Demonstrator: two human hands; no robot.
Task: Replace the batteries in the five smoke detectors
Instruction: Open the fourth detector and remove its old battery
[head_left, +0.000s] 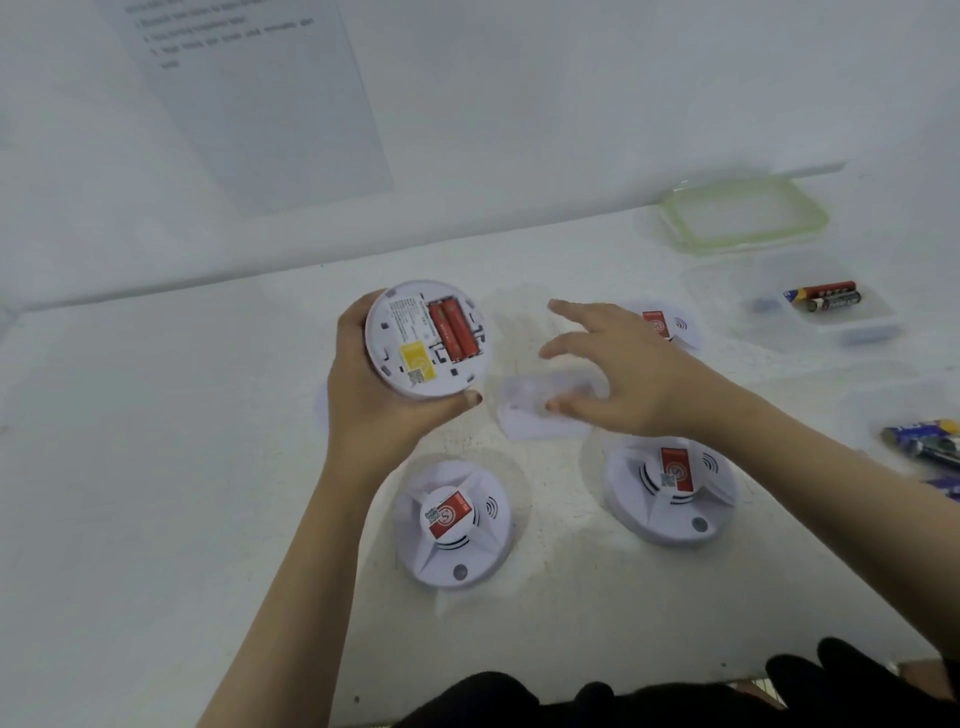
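Note:
My left hand (363, 400) holds a white smoke detector (428, 340) above the table with its back facing up. Two red batteries (453, 330) lie side by side in its uncovered compartment. My right hand (618, 369) hovers with fingers spread over a blurred white plastic piece (524, 410) on the table; I cannot tell whether the thumb touches it. Three more detectors rest face up: one near the front centre (452, 525), one at the front right (672, 491), and one partly hidden behind my right hand (667, 325).
A clear plastic box (852, 322) at the right holds batteries (823, 296). Its green-rimmed lid (743, 218) lies behind it by the wall. Loose blue batteries (930, 441) lie at the right edge. A printed sheet (249, 88) hangs on the wall.

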